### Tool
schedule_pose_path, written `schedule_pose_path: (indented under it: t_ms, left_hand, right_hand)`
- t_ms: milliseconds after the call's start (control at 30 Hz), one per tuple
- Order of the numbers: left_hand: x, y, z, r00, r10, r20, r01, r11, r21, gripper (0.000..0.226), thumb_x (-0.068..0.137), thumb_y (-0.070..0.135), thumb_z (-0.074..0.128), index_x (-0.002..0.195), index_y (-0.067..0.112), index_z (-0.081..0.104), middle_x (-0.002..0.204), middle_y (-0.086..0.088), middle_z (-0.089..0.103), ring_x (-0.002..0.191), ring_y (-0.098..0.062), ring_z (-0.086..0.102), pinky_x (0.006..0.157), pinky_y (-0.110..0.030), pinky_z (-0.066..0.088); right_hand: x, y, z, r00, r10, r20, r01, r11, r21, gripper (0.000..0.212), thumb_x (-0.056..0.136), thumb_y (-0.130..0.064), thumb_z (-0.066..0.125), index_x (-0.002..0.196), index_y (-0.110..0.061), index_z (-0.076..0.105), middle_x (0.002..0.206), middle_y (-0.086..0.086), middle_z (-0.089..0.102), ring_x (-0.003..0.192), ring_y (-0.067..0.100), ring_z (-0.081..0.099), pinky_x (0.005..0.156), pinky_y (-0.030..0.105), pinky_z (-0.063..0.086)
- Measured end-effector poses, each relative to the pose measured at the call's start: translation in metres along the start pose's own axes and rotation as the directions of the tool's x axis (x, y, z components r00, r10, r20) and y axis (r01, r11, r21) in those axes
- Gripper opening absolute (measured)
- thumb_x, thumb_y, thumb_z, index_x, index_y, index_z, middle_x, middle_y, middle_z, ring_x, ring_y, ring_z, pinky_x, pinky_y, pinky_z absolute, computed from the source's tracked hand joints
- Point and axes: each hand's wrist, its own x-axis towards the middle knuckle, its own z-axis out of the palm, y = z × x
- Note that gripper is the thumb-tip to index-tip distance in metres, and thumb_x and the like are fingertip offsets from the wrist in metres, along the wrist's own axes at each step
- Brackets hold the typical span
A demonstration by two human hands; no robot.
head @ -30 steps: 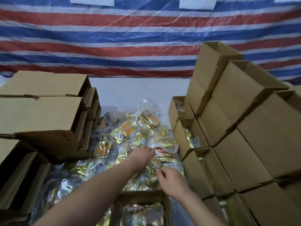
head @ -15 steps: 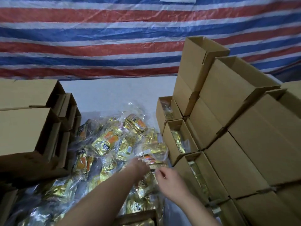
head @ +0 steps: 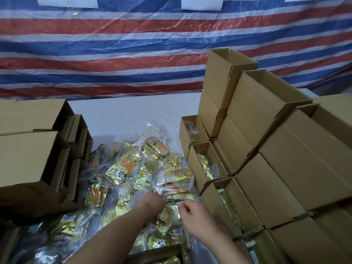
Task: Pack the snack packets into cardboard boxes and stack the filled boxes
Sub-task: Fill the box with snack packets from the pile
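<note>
The left hand (head: pixel 155 201) reaches into the heap with its fingers (head: pixel 162 197) bent down onto a clear plastic bag of packets, seemingly gripping it, though the fingertips are hidden; the right hand (head: pixel 192 216) hovers just beside it, fingers curled toward the thumb, and whether they pinch the film I cannot tell. Under both hands lies a loose pile of small gold foil snack packets with orange pictures (head: pixel 129 168), many bundled in crinkled transparent bags, spread over the pale worktop (head: pixel 129 113); these look light, soft and slippery, likely to slide and rustle, so taking a bundle by its gathered plastic edge or a packet across its flat faces seems safest. To the right, narrow open brown cardboard boxes (head: pixel 207 164) stand in a row, already showing gold packets inside; behind them filled boxes (head: pixel 266 141) are stacked high; to the left sit empty open cartons (head: pixel 34 149); a red, white and blue striped tarpaulin (head: pixel 133 44) hangs behind.
</note>
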Motion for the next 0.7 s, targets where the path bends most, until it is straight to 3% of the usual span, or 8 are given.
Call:
schedule_pose_path:
  t_ms: [133, 233, 300, 400, 467, 533, 600, 700]
  left_hand:
    - [-0.020, -0.016, -0.008, 0.989, -0.138, -0.049, 0.123, 0.964, -0.234, 0.057, 0.085, 0.046, 0.073, 0.124, 0.013, 0.049, 0.103, -0.003, 0.060, 0.098, -0.023, 0.057, 0.090, -0.036, 0.049]
    - [-0.041, -0.030, -0.021, 0.959, -0.271, -0.089, 0.199, 0.858, -0.473, 0.053, 0.081, 0.053, 0.070, 0.116, 0.018, 0.051, 0.090, 0.005, 0.052, 0.083, -0.016, 0.052, 0.072, -0.029, 0.047]
    - [-0.060, -0.038, -0.034, 0.930, -0.354, -0.096, 0.221, 0.750, -0.624, 0.055, 0.077, 0.065, 0.069, 0.103, 0.020, 0.049, 0.086, 0.005, 0.054, 0.076, -0.015, 0.053, 0.064, -0.032, 0.047]
    - [-0.092, -0.051, -0.058, 0.888, -0.456, -0.052, 0.184, 0.458, -0.870, 0.053, 0.075, 0.063, 0.073, 0.091, 0.019, 0.047, 0.084, -0.002, 0.059, 0.068, -0.017, 0.057, 0.055, -0.035, 0.052]
    - [-0.114, -0.059, -0.076, 0.858, -0.509, -0.064, 0.136, 0.345, -0.929, 0.052, 0.073, 0.063, 0.074, 0.088, 0.022, 0.046, 0.082, 0.001, 0.055, 0.064, -0.011, 0.050, 0.047, -0.018, 0.040]
    - [-0.137, -0.064, -0.093, 0.833, -0.544, -0.096, 0.103, 0.324, -0.940, 0.048, 0.075, 0.064, 0.073, 0.088, 0.026, 0.045, 0.082, 0.006, 0.052, 0.066, -0.007, 0.045, 0.048, -0.016, 0.033]
    - [-0.157, -0.065, -0.108, 0.810, -0.572, -0.129, 0.050, 0.288, -0.956, 0.045, 0.078, 0.063, 0.071, 0.092, 0.026, 0.049, 0.085, 0.005, 0.054, 0.072, -0.008, 0.049, 0.056, -0.023, 0.037]
    - [-0.189, -0.063, -0.124, 0.801, -0.583, -0.139, -0.078, 0.128, -0.989, 0.045, 0.081, 0.061, 0.070, 0.101, 0.022, 0.060, 0.096, 0.001, 0.069, 0.089, -0.016, 0.067, 0.080, -0.035, 0.055]
  right_hand:
    - [-0.002, -0.009, -0.003, 1.000, -0.008, 0.008, 0.008, 1.000, 0.017, 0.040, 0.103, -0.037, 0.045, 0.067, -0.019, 0.046, 0.063, -0.004, 0.046, 0.058, 0.010, 0.041, 0.056, 0.030, 0.031]
    - [0.000, -0.016, -0.003, 1.000, -0.007, -0.017, 0.008, 0.998, 0.054, 0.042, 0.103, -0.041, 0.043, 0.067, -0.019, 0.045, 0.061, -0.005, 0.043, 0.056, 0.011, 0.039, 0.056, 0.031, 0.029]
    - [0.003, -0.020, -0.001, 0.999, 0.029, -0.021, -0.026, 0.992, 0.121, 0.040, 0.103, -0.040, 0.043, 0.070, -0.019, 0.049, 0.060, -0.006, 0.044, 0.050, 0.007, 0.039, 0.052, 0.027, 0.029]
    - [0.010, -0.028, 0.003, 0.996, 0.090, -0.029, -0.079, 0.963, 0.257, 0.036, 0.104, -0.040, 0.044, 0.079, -0.020, 0.060, 0.060, -0.008, 0.049, 0.044, 0.001, 0.040, 0.048, 0.020, 0.032]
    - [0.013, -0.039, 0.005, 0.991, 0.121, -0.063, -0.096, 0.945, 0.312, 0.033, 0.103, -0.048, 0.044, 0.094, -0.024, 0.066, 0.071, -0.011, 0.059, 0.055, 0.000, 0.051, 0.051, 0.016, 0.038]
    - [0.016, -0.052, 0.008, 0.983, 0.157, -0.098, -0.103, 0.904, 0.414, 0.039, 0.101, -0.057, 0.039, 0.109, -0.027, 0.063, 0.098, -0.011, 0.065, 0.086, 0.006, 0.061, 0.062, 0.023, 0.047]
    - [0.020, -0.067, 0.010, 0.979, 0.182, -0.095, -0.087, 0.788, 0.609, 0.056, 0.096, -0.066, 0.032, 0.121, -0.025, 0.060, 0.120, -0.004, 0.064, 0.111, 0.020, 0.060, 0.089, 0.041, 0.053]
    - [0.023, -0.085, 0.010, 0.991, 0.129, 0.016, -0.082, 0.528, 0.846, 0.069, 0.094, -0.072, 0.024, 0.122, -0.023, 0.064, 0.119, 0.007, 0.070, 0.114, 0.025, 0.063, 0.105, 0.049, 0.045]
